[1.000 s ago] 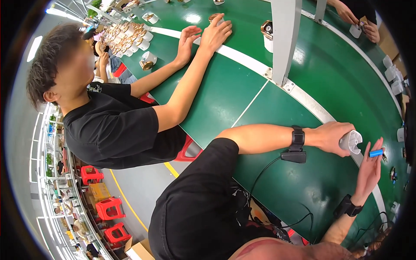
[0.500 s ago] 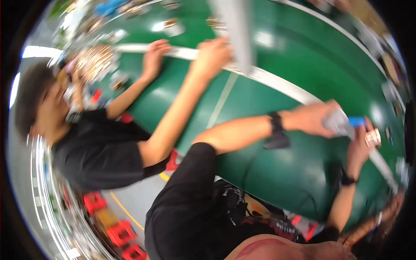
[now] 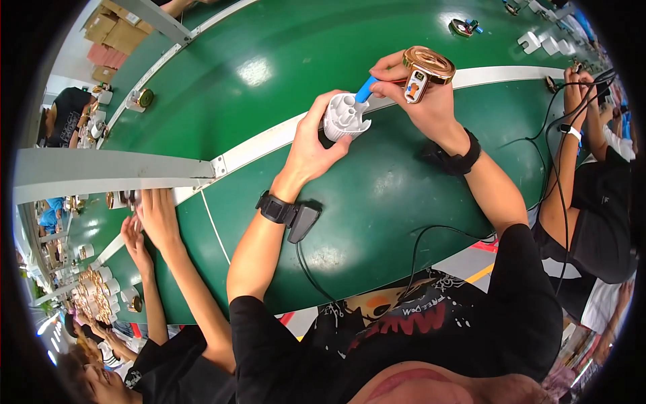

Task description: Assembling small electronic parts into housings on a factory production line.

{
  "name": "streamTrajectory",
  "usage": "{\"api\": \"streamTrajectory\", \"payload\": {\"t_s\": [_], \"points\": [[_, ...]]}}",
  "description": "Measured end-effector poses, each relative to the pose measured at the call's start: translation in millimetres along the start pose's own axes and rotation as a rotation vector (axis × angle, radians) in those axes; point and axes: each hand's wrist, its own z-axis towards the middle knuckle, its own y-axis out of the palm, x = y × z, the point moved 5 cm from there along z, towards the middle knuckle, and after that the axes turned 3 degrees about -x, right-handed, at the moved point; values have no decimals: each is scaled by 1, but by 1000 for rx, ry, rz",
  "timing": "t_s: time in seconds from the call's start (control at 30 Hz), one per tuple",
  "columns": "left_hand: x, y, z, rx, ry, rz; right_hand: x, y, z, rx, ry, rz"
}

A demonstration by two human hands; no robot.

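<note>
Head view: both of my forearms come up from the lower edge over the green belt, meeting above its white stripe.
Left hand: my left hand is wrapped around a white ribbed plastic housing, fingers curled behind it and thumb on the near side, open end facing me.
Right hand: my right hand pinches a blue-handled tool between thumb and forefinger, tip set into the housing; the same hand also carries a copper-coloured ring part with a small white tag against the upper fingers.
Where the piece is: held in the air over the stripe, not resting on the belt.
Doing it well: as I judge it, I should keep the housing steady in my left grip and hold the tool in line with the recess, so the tip does not skate across the ribs; the ring crowds my right fingers, so a light, controlled push seems wiser than force.
Risk: the ring could slip while I work the tool.
Hidden: the tool tip and what it meets inside the housing; my left fingertips behind the shell.
Cut off: a neighbour's hands lie on the belt at my left, another person's arms at my right, partly out of frame.
Hard to make out: small parts far up the belt, too tiny to identify.
</note>
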Motion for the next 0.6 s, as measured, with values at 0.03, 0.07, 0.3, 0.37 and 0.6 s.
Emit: {"api": "streamTrajectory", "payload": {"t_s": [0.03, 0.07, 0.3, 0.37, 0.6], "points": [[1, 0, -1, -2, 2, 1, -1, 0, -1, 3, -2, -1], [2, 1, -1, -26, 11, 10, -1, 1, -1, -8, -2, 8], [2, 2, -1, -83, 23, -7, -5, 8, -2, -164, -211, -256], [2, 2, 0, -106, 26, -21, -2, 5, 0, -151, -122, -199], [0, 1, 1, -147, 52, -37, 0, 9, 0, -200, -55, -69]]}}
